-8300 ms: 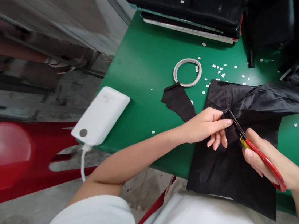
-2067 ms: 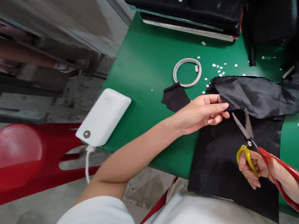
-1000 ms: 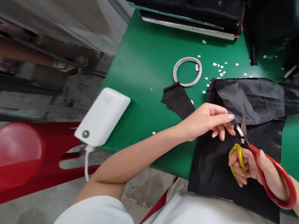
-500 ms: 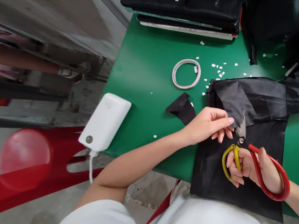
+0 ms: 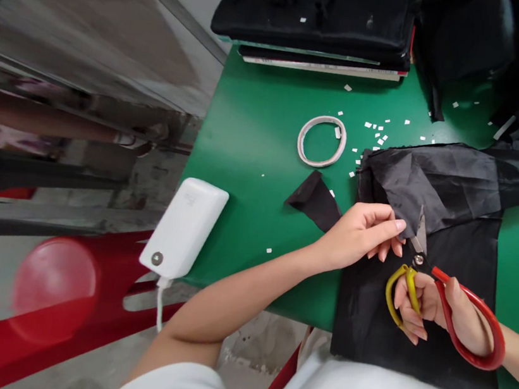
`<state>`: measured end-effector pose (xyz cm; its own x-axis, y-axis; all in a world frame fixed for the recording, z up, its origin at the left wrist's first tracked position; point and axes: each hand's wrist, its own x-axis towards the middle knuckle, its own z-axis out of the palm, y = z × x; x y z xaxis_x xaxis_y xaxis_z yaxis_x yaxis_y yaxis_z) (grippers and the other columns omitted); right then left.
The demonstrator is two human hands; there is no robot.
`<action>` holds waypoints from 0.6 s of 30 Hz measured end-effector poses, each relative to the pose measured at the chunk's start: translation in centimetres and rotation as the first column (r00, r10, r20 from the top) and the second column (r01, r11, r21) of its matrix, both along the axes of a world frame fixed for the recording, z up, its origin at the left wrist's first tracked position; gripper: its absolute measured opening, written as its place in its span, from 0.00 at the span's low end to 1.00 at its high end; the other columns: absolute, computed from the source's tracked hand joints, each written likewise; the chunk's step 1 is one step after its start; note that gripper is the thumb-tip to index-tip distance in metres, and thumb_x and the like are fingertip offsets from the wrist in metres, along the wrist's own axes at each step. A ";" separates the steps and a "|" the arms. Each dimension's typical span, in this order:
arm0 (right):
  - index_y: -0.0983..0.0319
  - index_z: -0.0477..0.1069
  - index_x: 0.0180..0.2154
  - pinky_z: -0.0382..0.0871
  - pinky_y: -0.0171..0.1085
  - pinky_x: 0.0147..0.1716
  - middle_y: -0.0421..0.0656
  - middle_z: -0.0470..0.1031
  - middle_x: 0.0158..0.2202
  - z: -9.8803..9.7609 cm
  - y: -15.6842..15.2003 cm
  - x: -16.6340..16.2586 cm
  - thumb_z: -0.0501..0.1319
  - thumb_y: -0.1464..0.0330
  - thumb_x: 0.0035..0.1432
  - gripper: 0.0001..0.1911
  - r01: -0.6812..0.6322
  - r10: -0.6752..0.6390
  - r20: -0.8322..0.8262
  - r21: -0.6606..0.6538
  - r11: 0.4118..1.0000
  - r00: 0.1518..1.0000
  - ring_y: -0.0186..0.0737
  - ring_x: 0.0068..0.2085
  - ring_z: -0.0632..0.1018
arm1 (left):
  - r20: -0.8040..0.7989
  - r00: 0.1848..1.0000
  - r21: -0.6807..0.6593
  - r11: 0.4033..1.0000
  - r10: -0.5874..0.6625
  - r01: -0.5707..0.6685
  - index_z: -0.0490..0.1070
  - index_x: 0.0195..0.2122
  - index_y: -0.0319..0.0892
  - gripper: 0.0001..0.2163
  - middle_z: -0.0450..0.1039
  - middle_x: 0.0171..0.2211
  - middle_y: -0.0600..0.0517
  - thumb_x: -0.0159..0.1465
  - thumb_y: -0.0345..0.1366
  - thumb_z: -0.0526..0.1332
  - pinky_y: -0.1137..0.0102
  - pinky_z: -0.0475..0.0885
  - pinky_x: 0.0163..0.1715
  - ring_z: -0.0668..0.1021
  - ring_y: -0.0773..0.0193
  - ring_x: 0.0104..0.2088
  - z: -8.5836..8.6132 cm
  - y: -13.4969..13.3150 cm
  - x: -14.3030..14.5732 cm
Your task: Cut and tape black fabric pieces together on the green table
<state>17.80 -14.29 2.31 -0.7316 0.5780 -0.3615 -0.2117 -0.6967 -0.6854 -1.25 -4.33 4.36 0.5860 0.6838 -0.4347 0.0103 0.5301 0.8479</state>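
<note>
Black fabric (image 5: 367, 317) lies over the front edge of the green table, with a shinier folded layer (image 5: 467, 177) across its upper part. My left hand (image 5: 370, 228) pinches the edge of that shiny black fabric between thumb and fingers. Scissors (image 5: 418, 259) with one yellow and one red handle are in my right hand (image 5: 432, 300), fingers through the yellow loop and thumb through the red one. Their blades point away from me, slightly apart, beside my left fingertips at the cloth. Whether the blades have fabric between them I cannot tell.
A tape roll (image 5: 301, 142) and a black scrap (image 5: 316, 201) lie left of the fabric, among small white paper bits. A white power bank (image 5: 186, 226) with a cable sits at the table's left edge. Stacked black cloth (image 5: 312, 10) stands behind. A person's leg (image 5: 54, 119) shows far left.
The whole view has shifted, so everything appears slightly lower. My hands, the scissors and the fabric keep nearly the same places relative to each other, with the blades slightly closer together.
</note>
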 end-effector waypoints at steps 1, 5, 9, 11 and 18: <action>0.63 0.69 0.38 0.67 0.39 0.28 0.36 0.56 0.25 -0.1 0.0 0.0 0.38 0.31 0.54 0.45 -0.003 0.003 0.002 0.005 1.000 1.000 0.34 0.24 0.60 | -0.002 1.000 0.000 1.000 -0.001 0.001 0.67 0.25 0.38 0.17 0.74 0.21 0.54 0.59 0.48 0.66 0.80 0.61 0.15 0.71 0.75 0.17 0.0 0.0 0.0; 0.64 0.70 0.39 0.67 0.39 0.27 0.36 0.56 0.25 -0.3 -0.1 0.1 0.37 0.31 0.55 0.46 0.002 -0.003 0.002 0.018 1.000 1.000 0.33 0.23 0.59 | -0.012 1.000 0.003 1.000 -0.004 0.004 0.67 0.25 0.38 0.16 0.74 0.21 0.54 0.59 0.46 0.65 0.79 0.61 0.15 0.71 0.75 0.17 0.0 0.1 0.0; 0.64 0.69 0.40 0.66 0.37 0.25 0.35 0.57 0.24 -0.3 -0.2 -0.2 0.37 0.32 0.57 0.45 0.030 -0.030 -0.011 0.038 0.999 1.000 0.32 0.22 0.59 | -0.015 1.000 0.009 1.000 0.001 0.000 0.67 0.25 0.38 0.16 0.74 0.22 0.54 0.59 0.45 0.65 0.80 0.62 0.14 0.71 0.76 0.17 0.0 0.0 0.0; 0.64 0.69 0.42 0.66 0.37 0.24 0.36 0.58 0.24 -0.2 -0.2 -0.3 0.38 0.33 0.58 0.43 0.051 -0.051 -0.015 0.054 0.997 0.999 0.32 0.22 0.61 | -0.013 1.000 0.008 1.000 0.001 0.000 0.67 0.25 0.38 0.16 0.74 0.21 0.54 0.59 0.45 0.66 0.80 0.62 0.14 0.71 0.76 0.17 0.0 0.0 0.0; 0.64 0.68 0.42 0.66 0.36 0.23 0.35 0.60 0.23 0.3 -0.1 -0.6 0.42 0.35 0.59 0.41 0.081 -0.082 0.009 0.075 0.994 0.997 0.33 0.21 0.63 | -0.009 1.000 -0.015 1.000 -0.001 0.000 0.68 0.25 0.38 0.17 0.74 0.20 0.54 0.59 0.47 0.66 0.79 0.61 0.14 0.71 0.75 0.17 0.1 0.0 0.0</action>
<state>17.24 -14.42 2.60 -0.6771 0.6609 -0.3235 -0.2571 -0.6245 -0.7375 -1.24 -4.30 4.45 0.5825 0.6767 -0.4503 0.0181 0.5430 0.8395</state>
